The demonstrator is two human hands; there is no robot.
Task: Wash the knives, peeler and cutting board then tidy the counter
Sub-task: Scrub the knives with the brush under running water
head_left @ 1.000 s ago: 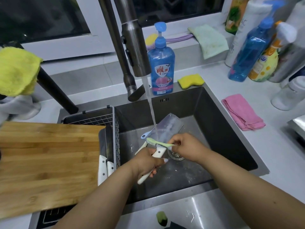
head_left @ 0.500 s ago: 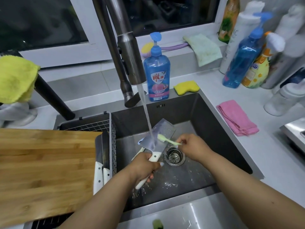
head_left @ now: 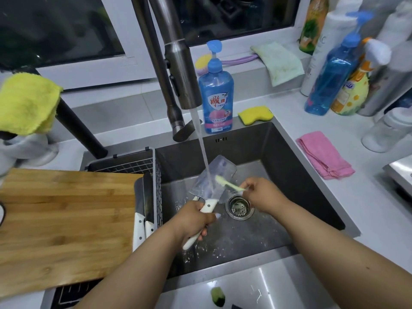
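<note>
Head view shows us working over the sink point(head_left: 301, 175), which we take as our landmark. Our left hand point(head_left: 194, 219) has its fingers curled round the white handle of the cleaver point(head_left: 214, 177), and the wide blade tilts up and away from us above the basin floor, just behind the drain point(head_left: 239, 207). Our right hand point(head_left: 260, 192) pinches the end of a pale green brush point(head_left: 227, 182), whose head lies against the blade face. Water from the faucet point(head_left: 178, 70), which stands at the sink's back edge, falls onto the blade right beside the brush head.

On the left part of the sink a wire rack point(head_left: 133, 163) hangs in the basin, and two more knives point(head_left: 143, 208) with white handles stand in it, blades pointing away from us. The wooden cutting board point(head_left: 66, 219) lies across the rack's left side, overhanging the sink's left rim.

Behind the sink, next to the faucet, stands a blue dish soap bottle point(head_left: 216, 97), and a yellow sponge point(head_left: 255, 114) rests at the sink's back right corner. A pink cloth point(head_left: 323, 155) lies on the counter to the right of the sink. A yellow cloth point(head_left: 26, 103) hangs well to the left of the sink. We cannot make out the peeler.
</note>
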